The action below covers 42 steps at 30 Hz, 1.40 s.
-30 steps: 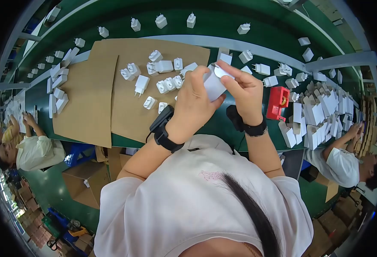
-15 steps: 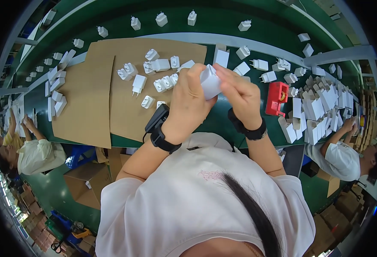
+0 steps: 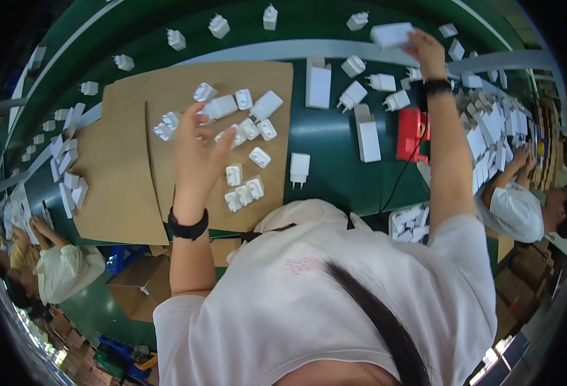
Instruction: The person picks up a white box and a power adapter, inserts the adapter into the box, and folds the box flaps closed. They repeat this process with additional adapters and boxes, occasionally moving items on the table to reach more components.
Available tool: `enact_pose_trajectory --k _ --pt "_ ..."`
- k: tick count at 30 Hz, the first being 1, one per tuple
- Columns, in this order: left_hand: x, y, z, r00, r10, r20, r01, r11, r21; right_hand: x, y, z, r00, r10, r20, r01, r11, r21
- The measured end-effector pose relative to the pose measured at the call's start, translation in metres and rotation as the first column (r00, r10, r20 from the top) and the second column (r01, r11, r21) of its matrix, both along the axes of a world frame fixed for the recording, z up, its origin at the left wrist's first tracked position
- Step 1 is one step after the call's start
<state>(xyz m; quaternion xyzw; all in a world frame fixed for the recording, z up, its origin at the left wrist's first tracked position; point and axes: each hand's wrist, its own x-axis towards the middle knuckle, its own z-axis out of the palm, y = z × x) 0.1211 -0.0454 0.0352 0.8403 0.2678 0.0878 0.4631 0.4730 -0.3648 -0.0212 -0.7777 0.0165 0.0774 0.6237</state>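
My right hand (image 3: 427,55) reaches out to the far right, its fingers closed on the end of a small white box (image 3: 391,35). That box is held over the green belt (image 3: 322,19) at the back and is slightly blurred. My left hand (image 3: 200,151) is over the brown cardboard sheet (image 3: 116,174), its fingers apart and nothing in them. Close to its fingertips lie several white plug chargers (image 3: 222,108). One more charger (image 3: 299,168) lies on the green table to the right of the cardboard. Two white boxes (image 3: 318,85) (image 3: 368,138) lie farther right on the table.
A red tape dispenser (image 3: 409,134) stands on the right, beside a heap of white boxes (image 3: 496,132). Chargers (image 3: 218,26) are spaced along the belt. More white boxes (image 3: 71,180) are at the left. Co-workers sit at both sides (image 3: 71,267) (image 3: 515,209).
My hands were together on a white box and have parted. The right one has carried a box out to the far right; the left has moved left over the chargers and opened.
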Motion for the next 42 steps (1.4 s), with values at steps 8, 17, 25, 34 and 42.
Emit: enact_pose_trajectory --k 8,17,25,34,42 --pt "-0.045 0.009 -0.036 0.97 0.239 0.038 -0.222 0.941 -0.257 -0.087 -0.001 0.002 0.856 0.517 -0.011 -0.27 0.428 -0.862" --pt "0.001 -0.097 -0.023 0.935 -0.346 -0.083 0.294 0.882 -0.369 -0.241 0.05 0.028 0.849 0.522 -0.082 -0.476 0.689 -0.546" --pt "0.048 -0.085 -0.041 0.983 -0.067 0.172 0.159 0.777 -0.609 -0.217 0.094 0.061 0.718 0.695 0.03 -0.692 0.718 -0.067" --pt "0.056 -0.085 -0.007 0.935 -0.123 0.332 0.318 0.705 -0.634 -0.192 0.106 0.059 0.669 0.678 0.304 -0.717 0.697 0.023" --pt "0.057 -0.088 -0.008 0.884 -0.2 0.423 0.392 0.81 -0.436 -0.219 0.104 0.052 0.826 0.532 0.188 -0.564 0.772 0.292"
